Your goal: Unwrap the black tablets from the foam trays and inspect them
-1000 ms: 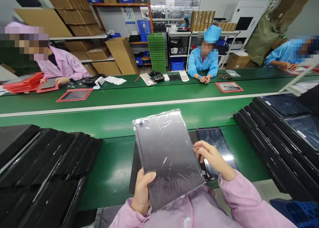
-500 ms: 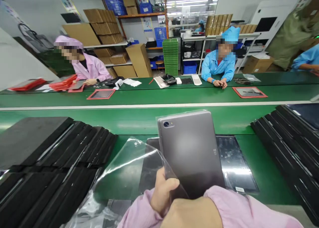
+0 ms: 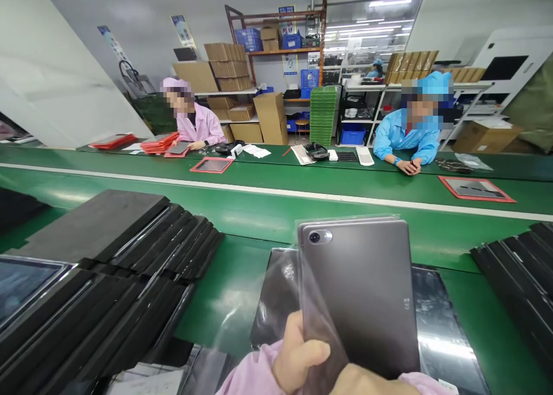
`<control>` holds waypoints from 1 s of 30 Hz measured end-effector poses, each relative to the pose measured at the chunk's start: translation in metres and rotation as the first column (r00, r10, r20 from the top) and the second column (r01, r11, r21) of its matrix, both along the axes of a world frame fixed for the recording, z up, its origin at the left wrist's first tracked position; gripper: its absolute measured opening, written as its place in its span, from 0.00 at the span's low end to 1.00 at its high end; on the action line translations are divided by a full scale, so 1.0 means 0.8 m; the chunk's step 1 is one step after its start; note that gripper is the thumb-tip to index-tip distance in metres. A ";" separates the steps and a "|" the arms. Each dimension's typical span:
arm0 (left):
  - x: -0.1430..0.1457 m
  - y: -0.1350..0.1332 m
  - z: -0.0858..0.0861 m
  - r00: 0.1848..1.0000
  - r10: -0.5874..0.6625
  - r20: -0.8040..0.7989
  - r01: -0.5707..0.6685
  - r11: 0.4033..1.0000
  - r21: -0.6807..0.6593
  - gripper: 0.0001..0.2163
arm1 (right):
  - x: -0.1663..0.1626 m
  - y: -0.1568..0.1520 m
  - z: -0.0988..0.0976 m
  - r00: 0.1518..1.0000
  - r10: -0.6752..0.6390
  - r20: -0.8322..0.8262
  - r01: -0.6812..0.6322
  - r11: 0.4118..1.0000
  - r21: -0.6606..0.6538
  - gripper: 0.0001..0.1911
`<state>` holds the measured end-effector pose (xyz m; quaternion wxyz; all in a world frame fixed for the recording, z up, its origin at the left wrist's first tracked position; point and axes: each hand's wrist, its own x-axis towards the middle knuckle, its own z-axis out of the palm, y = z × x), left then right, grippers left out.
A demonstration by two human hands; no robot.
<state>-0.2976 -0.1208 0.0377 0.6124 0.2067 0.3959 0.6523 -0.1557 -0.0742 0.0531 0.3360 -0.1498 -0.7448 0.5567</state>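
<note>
A grey tablet (image 3: 363, 291) stands tilted in front of me, its back and camera facing me. My left hand (image 3: 300, 354) is closed on its lower left edge, thumb on the near side. Clear plastic film (image 3: 322, 326) lies over the tablet's left part, and its slanting edge runs down to my right hand (image 3: 371, 380). That hand is closed at the bottom of the view against the film, its fingertips hidden. Behind the tablet, a dark panel (image 3: 274, 303) and a glossy black panel (image 3: 449, 326) lie on the green surface.
Stacks of black tablet-like slabs stand at left (image 3: 142, 268) and right (image 3: 518, 274). White papers (image 3: 147, 380) lie at lower left. Across the green bench (image 3: 268, 179), a person in pink (image 3: 205, 124) and one in blue (image 3: 397, 136) sit near red-framed panels (image 3: 475, 189).
My view has shifted left, so the scene sits further right. The loose film that spread out to the left now lies folded over the tablet's left side. Both hands stay at the tablet.
</note>
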 end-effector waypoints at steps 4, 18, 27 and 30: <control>-0.009 0.006 0.000 0.998 -0.035 -0.058 0.035 0.999 -0.004 0.17 | 0.056 0.047 0.016 0.961 -0.268 0.068 0.271 0.962 -0.034 0.11; -0.068 -0.007 0.007 0.946 0.284 -0.159 -0.325 0.791 -0.519 0.19 | 0.047 0.082 0.007 0.894 -0.294 0.337 0.436 0.741 -0.511 0.29; -0.110 -0.019 0.020 0.789 0.541 -0.291 -0.608 0.616 -0.501 0.16 | -0.010 0.081 0.018 0.245 -0.438 0.865 0.318 0.879 0.355 0.34; -0.094 -0.019 0.026 0.802 0.557 -0.216 -0.574 0.615 -0.541 0.13 | -0.056 0.071 -0.012 0.213 -0.456 0.864 0.179 0.887 0.425 0.33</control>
